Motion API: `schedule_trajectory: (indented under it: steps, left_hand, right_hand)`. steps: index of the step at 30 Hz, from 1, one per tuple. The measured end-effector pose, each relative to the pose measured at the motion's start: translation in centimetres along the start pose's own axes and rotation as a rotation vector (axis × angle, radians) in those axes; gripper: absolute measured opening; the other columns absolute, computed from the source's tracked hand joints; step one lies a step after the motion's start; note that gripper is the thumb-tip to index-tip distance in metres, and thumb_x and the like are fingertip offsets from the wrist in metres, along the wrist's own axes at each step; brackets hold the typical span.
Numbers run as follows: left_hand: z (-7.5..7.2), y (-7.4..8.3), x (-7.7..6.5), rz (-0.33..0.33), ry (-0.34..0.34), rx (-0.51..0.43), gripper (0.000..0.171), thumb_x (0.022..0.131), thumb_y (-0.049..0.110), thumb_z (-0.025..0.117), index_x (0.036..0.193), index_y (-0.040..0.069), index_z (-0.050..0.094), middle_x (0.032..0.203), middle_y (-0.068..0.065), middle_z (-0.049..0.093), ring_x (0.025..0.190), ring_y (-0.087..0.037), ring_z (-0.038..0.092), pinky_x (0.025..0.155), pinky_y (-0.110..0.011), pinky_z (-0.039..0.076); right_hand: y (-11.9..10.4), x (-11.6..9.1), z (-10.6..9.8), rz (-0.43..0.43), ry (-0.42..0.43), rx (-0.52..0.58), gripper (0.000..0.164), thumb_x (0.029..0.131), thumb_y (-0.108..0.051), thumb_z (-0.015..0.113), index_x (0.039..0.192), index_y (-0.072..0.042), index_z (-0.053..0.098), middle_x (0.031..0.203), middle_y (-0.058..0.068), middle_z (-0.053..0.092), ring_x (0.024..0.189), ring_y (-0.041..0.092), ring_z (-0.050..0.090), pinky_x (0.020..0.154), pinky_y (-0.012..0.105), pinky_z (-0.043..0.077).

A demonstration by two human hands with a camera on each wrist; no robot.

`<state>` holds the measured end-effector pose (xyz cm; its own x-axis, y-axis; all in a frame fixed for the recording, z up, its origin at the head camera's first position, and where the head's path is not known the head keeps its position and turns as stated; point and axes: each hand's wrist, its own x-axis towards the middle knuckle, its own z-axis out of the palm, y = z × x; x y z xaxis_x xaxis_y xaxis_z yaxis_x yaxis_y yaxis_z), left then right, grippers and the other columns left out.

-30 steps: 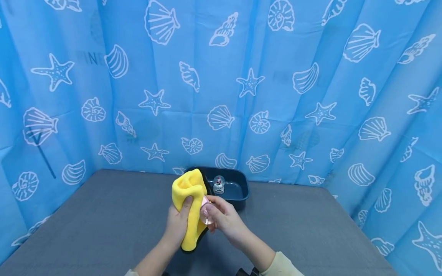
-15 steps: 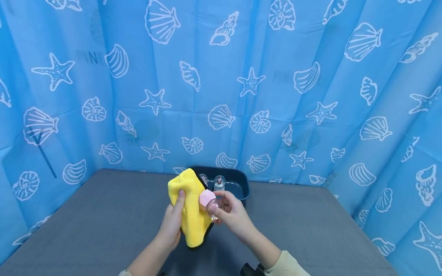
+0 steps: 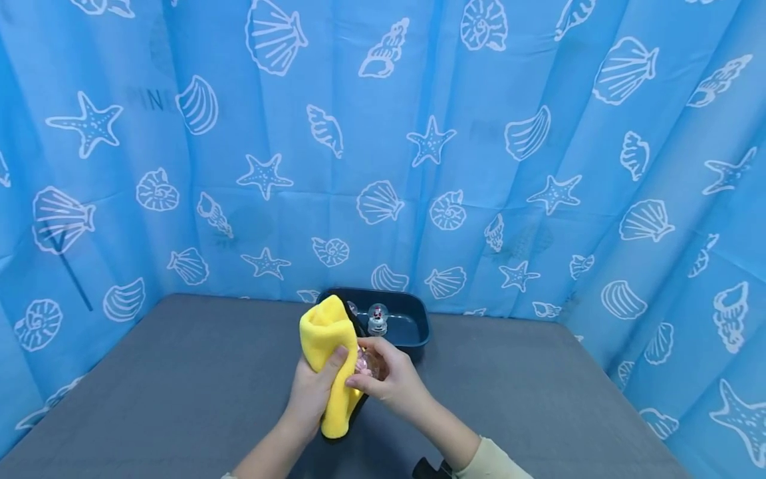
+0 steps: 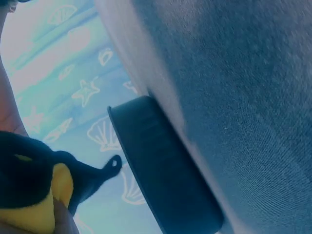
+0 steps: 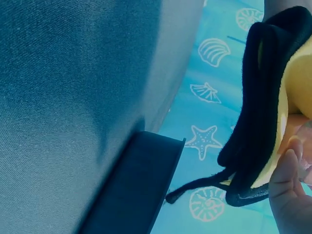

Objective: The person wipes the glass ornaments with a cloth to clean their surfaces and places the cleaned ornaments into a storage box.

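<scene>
My left hand [image 3: 312, 392] grips a folded yellow cloth [image 3: 326, 332] with black edging, thumb across its front. Inside the cloth's fold sits the pink base of a small snow globe, mostly hidden. Fingers and thumb of my right hand [image 3: 397, 380] hold the clear snow globe [image 3: 368, 363] from the right side. Both hands are raised in front of a dark blue tray [image 3: 417, 327]. In the right wrist view, the black underside of the cloth [image 5: 261, 97] and its hanging loop show beside my right thumb [image 5: 287, 170].
Inside the tray stands a clear snow globe [image 3: 378, 322] with a small figure; another globe [image 3: 353, 308] is partly behind the cloth. A grey table [image 3: 509, 399] spreads around, backed by a blue seashell curtain [image 3: 383, 146]. A black device [image 3: 425, 469] sits by the right wrist.
Half a second ago the pink base showed outside the cloth; now the cloth is folded around it. The left hand has moved slightly right, and the right hand has turned the globe.
</scene>
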<state>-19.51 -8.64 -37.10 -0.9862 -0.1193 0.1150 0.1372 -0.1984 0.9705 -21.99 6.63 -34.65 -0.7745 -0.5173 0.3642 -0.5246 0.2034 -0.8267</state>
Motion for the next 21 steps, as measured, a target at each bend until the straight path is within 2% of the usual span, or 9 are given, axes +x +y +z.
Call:
schedule_trajectory:
  steps: [4, 10, 18, 21]
  left_hand:
    - [0.0, 0.0, -0.1, 0.022, 0.018, 0.0, 0.053, 0.101, 0.031, 0.053, 0.135, -0.002, 0.029, 0.111, -0.014, 0.048, 0.093, -0.02, 0.055, 0.08, -0.034, 0.049]
    - [-0.3, -0.1, 0.2, -0.014, 0.076, -0.01, 0.052, 0.101, 0.034, 0.052, 0.132, -0.003, 0.033, 0.105, -0.012, 0.052, 0.088, -0.017, 0.058, 0.077, -0.031, 0.05]
    - [-1.5, 0.4, 0.5, -0.083, 0.063, 0.028, 0.063, 0.099, 0.051, 0.047, 0.132, -0.001, 0.034, 0.108, -0.011, 0.056, 0.089, -0.016, 0.062, 0.078, -0.031, 0.052]
    - [-1.7, 0.7, 0.6, -0.09, 0.057, 0.013, 0.064, 0.099, 0.052, 0.045, 0.133, -0.001, 0.033, 0.109, -0.01, 0.055, 0.09, -0.016, 0.06, 0.079, -0.031, 0.051]
  right_hand:
    - [0.1, -0.1, 0.1, -0.01, 0.008, -0.013, 0.047, 0.09, -0.019, 0.072, 0.126, 0.003, 0.055, 0.101, 0.01, 0.063, 0.074, 0.011, 0.054, 0.066, 0.023, 0.05]
    - [0.3, -0.1, 0.2, 0.011, 0.007, -0.014, 0.046, 0.09, -0.022, 0.072, 0.126, 0.002, 0.055, 0.102, 0.009, 0.063, 0.075, 0.011, 0.055, 0.067, 0.024, 0.051]
    - [0.3, -0.6, 0.1, -0.008, -0.004, -0.001, 0.045, 0.088, -0.015, 0.073, 0.127, 0.0, 0.055, 0.112, 0.013, 0.061, 0.082, 0.013, 0.056, 0.07, 0.023, 0.052]
    - [0.2, -0.7, -0.1, -0.011, 0.025, -0.019, 0.046, 0.088, -0.013, 0.073, 0.127, 0.001, 0.053, 0.113, 0.013, 0.059, 0.084, 0.015, 0.055, 0.071, 0.023, 0.052]
